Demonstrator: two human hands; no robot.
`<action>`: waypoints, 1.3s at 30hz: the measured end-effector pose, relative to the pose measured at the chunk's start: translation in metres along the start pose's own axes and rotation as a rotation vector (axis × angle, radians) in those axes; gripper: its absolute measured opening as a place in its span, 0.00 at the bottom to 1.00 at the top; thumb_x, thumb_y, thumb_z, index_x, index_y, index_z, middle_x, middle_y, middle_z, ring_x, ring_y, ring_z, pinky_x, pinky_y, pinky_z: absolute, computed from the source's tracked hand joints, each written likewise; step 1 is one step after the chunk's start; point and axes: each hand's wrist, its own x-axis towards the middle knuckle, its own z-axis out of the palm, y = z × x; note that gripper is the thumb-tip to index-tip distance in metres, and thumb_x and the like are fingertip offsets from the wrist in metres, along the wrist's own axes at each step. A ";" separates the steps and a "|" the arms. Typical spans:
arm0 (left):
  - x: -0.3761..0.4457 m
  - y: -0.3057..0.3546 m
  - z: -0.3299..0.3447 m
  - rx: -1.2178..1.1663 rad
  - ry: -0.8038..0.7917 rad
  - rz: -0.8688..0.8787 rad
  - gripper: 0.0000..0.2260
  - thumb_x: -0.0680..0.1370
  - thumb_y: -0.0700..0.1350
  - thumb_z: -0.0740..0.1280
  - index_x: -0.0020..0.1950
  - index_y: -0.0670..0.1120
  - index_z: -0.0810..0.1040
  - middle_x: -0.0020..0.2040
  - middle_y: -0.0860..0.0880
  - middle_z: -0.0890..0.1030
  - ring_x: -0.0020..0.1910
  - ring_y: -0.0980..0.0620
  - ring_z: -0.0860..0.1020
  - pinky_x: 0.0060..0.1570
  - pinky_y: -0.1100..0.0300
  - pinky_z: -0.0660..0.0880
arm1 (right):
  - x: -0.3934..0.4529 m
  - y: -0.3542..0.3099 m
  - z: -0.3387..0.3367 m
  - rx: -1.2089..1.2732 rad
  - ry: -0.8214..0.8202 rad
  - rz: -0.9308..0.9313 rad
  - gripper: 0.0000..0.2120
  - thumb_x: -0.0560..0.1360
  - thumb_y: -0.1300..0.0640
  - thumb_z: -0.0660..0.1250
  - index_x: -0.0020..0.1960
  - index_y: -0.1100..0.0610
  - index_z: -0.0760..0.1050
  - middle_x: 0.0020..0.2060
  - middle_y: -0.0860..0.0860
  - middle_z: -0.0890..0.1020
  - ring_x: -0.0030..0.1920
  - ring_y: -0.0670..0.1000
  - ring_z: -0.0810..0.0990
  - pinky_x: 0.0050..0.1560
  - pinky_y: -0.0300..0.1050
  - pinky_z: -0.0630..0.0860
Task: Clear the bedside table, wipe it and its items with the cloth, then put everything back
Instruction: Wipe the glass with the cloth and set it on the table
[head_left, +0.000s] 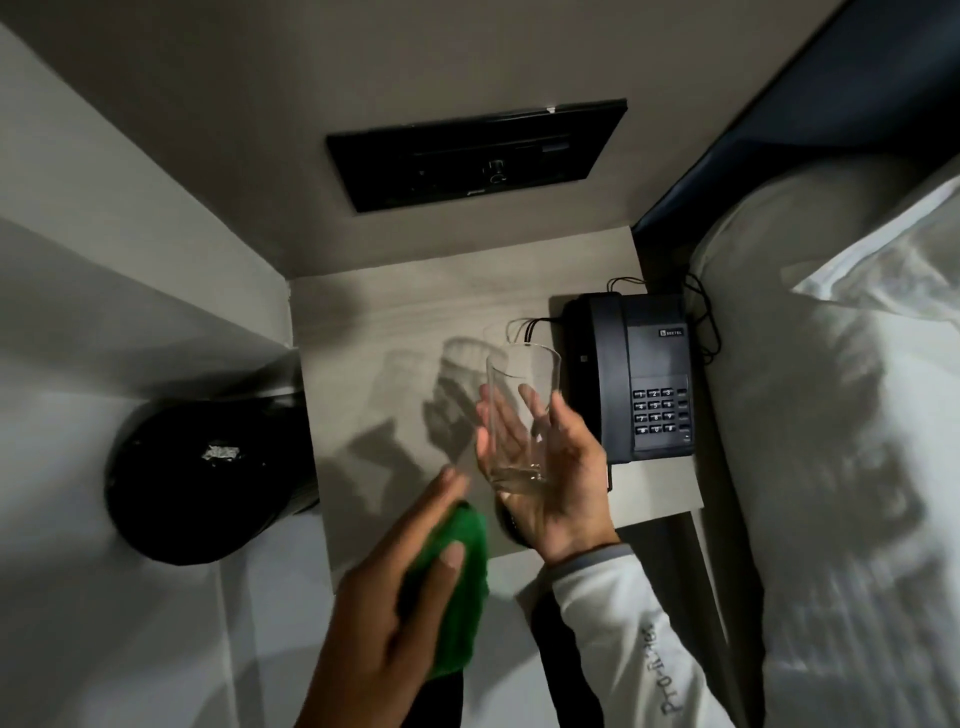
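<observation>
A clear drinking glass (522, 415) lies tilted in my right hand (550, 483), held above the pale bedside table (374, 332). My left hand (384, 597) grips a bunched green cloth (460, 571) just below and left of the glass, apart from it. A dark push-button telephone (631, 374) stands on the right side of the table, its cords running off the back edge.
A black bin (202, 478) with a bit of foil in it stands on the floor to the left. A bed with white linen (841, 415) runs along the right. A black switch panel (475, 153) is set in the wall behind the table.
</observation>
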 end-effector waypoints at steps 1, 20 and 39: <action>0.001 0.006 -0.002 -0.205 0.085 -0.134 0.18 0.78 0.44 0.70 0.66 0.61 0.80 0.68 0.56 0.82 0.69 0.58 0.78 0.62 0.71 0.75 | 0.000 -0.001 0.003 -0.018 0.002 -0.006 0.21 0.70 0.55 0.73 0.61 0.53 0.73 0.72 0.61 0.76 0.59 0.58 0.81 0.50 0.49 0.83; 0.038 0.011 -0.118 -0.815 0.341 -0.245 0.26 0.73 0.59 0.67 0.66 0.46 0.82 0.61 0.42 0.85 0.56 0.43 0.86 0.46 0.46 0.84 | 0.100 0.071 0.148 -2.115 0.024 -0.652 0.29 0.65 0.43 0.79 0.59 0.51 0.71 0.51 0.57 0.85 0.53 0.64 0.81 0.53 0.54 0.80; 0.048 0.047 -0.055 -0.273 0.294 0.070 0.11 0.76 0.48 0.70 0.56 0.51 0.86 0.55 0.49 0.88 0.54 0.51 0.87 0.43 0.59 0.84 | 0.048 0.010 0.104 -1.801 -0.072 -0.974 0.26 0.77 0.47 0.73 0.70 0.54 0.71 0.60 0.52 0.81 0.49 0.45 0.80 0.47 0.41 0.79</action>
